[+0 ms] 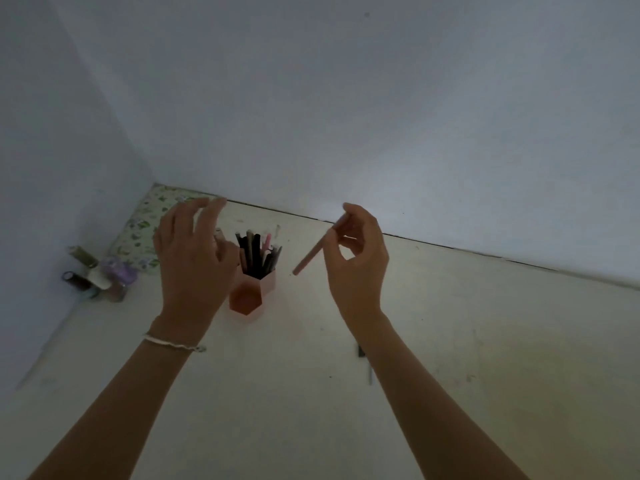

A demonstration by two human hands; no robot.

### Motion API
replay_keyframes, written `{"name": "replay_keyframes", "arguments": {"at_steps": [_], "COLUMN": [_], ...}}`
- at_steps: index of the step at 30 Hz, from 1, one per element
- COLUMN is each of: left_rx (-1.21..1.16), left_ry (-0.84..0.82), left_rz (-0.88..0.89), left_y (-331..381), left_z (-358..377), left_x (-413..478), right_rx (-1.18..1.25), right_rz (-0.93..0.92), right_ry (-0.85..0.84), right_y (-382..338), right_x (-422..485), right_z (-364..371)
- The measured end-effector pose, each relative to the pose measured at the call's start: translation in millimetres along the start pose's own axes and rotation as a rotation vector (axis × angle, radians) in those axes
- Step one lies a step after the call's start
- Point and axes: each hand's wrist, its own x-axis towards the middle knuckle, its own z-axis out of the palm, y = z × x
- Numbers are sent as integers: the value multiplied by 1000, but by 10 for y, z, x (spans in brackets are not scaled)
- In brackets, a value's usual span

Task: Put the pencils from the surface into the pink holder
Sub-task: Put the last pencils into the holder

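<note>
A pink hexagonal holder [252, 295] stands on the pale surface [485, 341], filled with several dark and pink pencils [258, 254]. My right hand [356, 265] is raised to the right of the holder and pinches a pink pencil [310, 256], which slants down to the left, its lower end close to the holder's rim. My left hand [194, 258] hovers just left of the holder with fingers spread and nothing in it; it partly hides the holder's left side. A dark pencil [361, 351] lies on the surface, mostly hidden under my right forearm.
Several small bottles [100, 275] are clustered at the left edge by the wall. A floral-patterned sheet [145, 230] lies in the back left corner. White walls close off the surface at the back and left.
</note>
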Motion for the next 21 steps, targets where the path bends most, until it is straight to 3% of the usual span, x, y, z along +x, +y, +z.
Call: {"name": "replay_keyframes", "arguments": {"at_steps": [4,9,13,17,19,21], "left_rx": [-129,-277,-309,-394,-419,-363], "left_ry": [58,-24,-62,-58,-205,-456], "left_rz": [-22,-124,-142,-41,-20,-71], "left_y": [-51,-59,110,527,821,1101], "left_z": [-186,-201,-133,73,293,579], "left_x": [86,54,-34,-183,-332,-533], "right_rx": [39,-230,-469,-381,-376,-378], "right_rz": [-116,-205,-435,-250,-131,-27], "right_ry": [-86,-295,-363,-77,55,116], "right_y": [-109,219,364,358,402,456], "right_x": [-72,-267,-395,-190,-4,128], "right_z": [431,649,640,315,18,-286]}}
